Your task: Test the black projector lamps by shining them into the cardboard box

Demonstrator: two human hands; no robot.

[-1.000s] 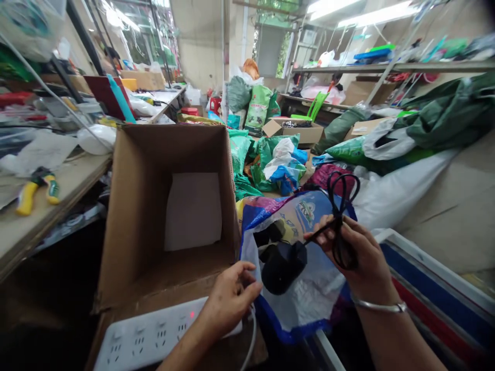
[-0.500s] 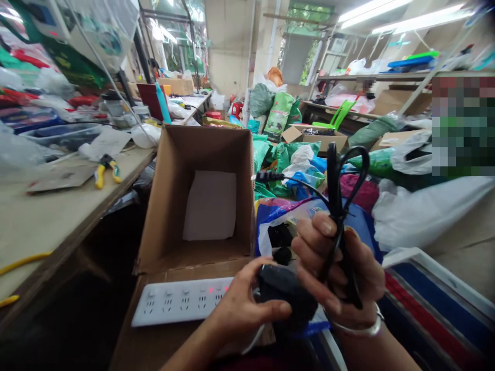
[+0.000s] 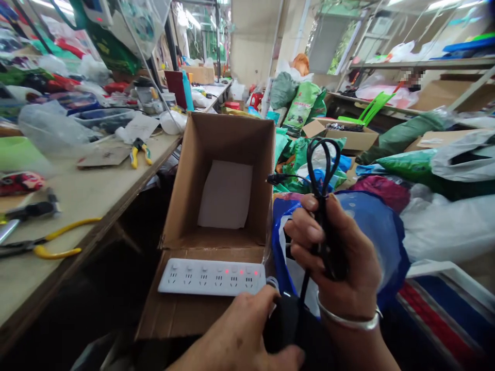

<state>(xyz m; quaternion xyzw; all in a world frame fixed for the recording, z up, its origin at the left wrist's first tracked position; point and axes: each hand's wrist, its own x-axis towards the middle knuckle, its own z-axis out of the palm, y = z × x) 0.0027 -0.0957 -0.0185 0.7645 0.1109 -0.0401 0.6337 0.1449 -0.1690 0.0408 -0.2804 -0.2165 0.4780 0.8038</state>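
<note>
My right hand [image 3: 344, 252] is closed around a folded bundle of black cable [image 3: 324, 159]. The bundle's loops stick up above the fist, and a black connector [image 3: 276, 179] hangs out to the left. Below, my left hand [image 3: 247, 327] grips a dark block that looks like a power adapter [image 3: 284, 319]; its lower part is lost in shadow. A strand of cable runs down from my right fist towards the block. Just beyond my left hand, a white power strip [image 3: 211, 278] with several sockets and red lights lies on a cardboard flap.
An open cardboard box [image 3: 176, 206] with white paper [image 3: 226, 196] inside stands ahead. On the left bench [image 3: 112, 190] lie small pliers [image 3: 139, 153] and larger yellow-handled pliers [image 3: 58, 239]. A blue bag [image 3: 386, 237] and a striped container [image 3: 436, 319] are at the right.
The view has swung left, bringing the larger pliers more into sight. Both hands keep their hold; the block is lower, and my right fist has turned and tightened around the cable.
</note>
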